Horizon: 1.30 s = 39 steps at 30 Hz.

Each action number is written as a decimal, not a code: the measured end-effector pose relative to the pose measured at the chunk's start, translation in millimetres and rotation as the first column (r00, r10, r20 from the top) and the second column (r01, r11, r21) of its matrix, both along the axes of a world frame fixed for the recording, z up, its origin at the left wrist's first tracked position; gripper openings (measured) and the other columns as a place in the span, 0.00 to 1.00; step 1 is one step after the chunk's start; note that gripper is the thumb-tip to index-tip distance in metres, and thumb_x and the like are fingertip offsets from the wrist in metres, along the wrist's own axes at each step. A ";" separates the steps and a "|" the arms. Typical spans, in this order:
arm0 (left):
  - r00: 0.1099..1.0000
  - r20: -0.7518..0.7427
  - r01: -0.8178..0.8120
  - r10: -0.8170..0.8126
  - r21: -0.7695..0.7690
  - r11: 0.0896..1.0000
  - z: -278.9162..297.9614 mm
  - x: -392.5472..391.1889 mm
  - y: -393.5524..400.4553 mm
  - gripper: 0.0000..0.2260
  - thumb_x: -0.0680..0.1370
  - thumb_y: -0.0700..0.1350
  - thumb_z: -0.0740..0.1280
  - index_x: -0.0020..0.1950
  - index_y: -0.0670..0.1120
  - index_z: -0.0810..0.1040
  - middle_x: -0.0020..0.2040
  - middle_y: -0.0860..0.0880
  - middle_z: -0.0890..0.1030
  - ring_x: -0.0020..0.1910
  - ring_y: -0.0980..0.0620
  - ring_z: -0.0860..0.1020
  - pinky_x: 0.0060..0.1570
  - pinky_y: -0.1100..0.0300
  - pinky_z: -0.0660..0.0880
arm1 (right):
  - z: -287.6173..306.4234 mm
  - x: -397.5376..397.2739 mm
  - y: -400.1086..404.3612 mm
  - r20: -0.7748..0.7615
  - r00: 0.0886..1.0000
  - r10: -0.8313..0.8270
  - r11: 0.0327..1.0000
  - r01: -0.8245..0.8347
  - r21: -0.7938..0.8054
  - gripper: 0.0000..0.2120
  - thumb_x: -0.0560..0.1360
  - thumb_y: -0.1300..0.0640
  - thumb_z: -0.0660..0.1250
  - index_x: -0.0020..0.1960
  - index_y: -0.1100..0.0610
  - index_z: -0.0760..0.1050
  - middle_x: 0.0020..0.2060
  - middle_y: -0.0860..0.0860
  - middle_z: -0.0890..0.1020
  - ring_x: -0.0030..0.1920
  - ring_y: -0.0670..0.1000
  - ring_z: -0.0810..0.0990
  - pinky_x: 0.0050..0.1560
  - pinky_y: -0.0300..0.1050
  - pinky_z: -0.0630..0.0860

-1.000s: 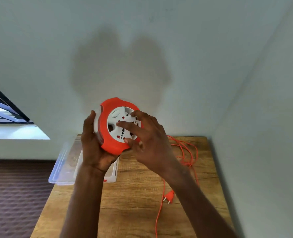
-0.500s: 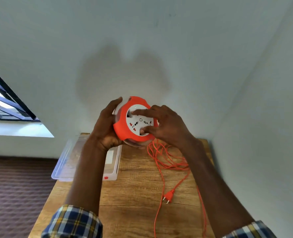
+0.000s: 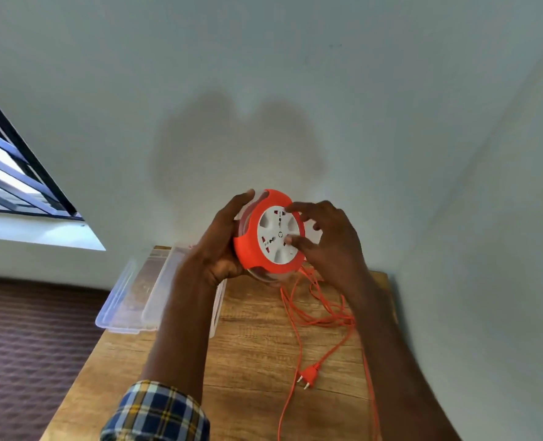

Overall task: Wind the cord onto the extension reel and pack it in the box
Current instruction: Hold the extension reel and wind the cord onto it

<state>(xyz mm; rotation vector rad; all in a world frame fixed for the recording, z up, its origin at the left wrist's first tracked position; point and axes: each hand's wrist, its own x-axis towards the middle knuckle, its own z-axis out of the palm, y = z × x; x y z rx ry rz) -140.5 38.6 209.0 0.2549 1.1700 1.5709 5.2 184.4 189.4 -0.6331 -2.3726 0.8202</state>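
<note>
An orange extension reel with a white socket face is held up above the far end of the wooden table. My left hand grips its back and rim from the left. My right hand has its fingertips on the white face, thumb low and index finger at the top edge. The orange cord hangs from the reel's underside and lies in loose loops on the table, ending in an orange plug. A clear plastic box lies at the table's far left corner.
White walls stand close behind and to the right of the table. A barred window is at the left, and dark patterned floor lies below the table's left edge. The box's clear lid lies beside it.
The reel's white face has turned under my right fingers. The reel has shifted a little right, and the cord loops and plug have shifted slightly on the table.
</note>
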 end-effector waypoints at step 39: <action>0.992 -0.018 0.126 -0.129 -0.102 0.987 -15.8 4.3 13.7 0.32 0.79 0.69 0.65 0.73 0.47 0.80 0.68 0.36 0.82 0.69 0.31 0.79 0.62 0.36 0.78 | -29.1 16.8 -4.5 0.072 0.991 0.111 0.993 -0.114 0.036 0.26 0.73 0.50 0.77 0.66 0.30 0.75 0.60 0.41 0.80 0.59 0.43 0.73 0.57 0.45 0.79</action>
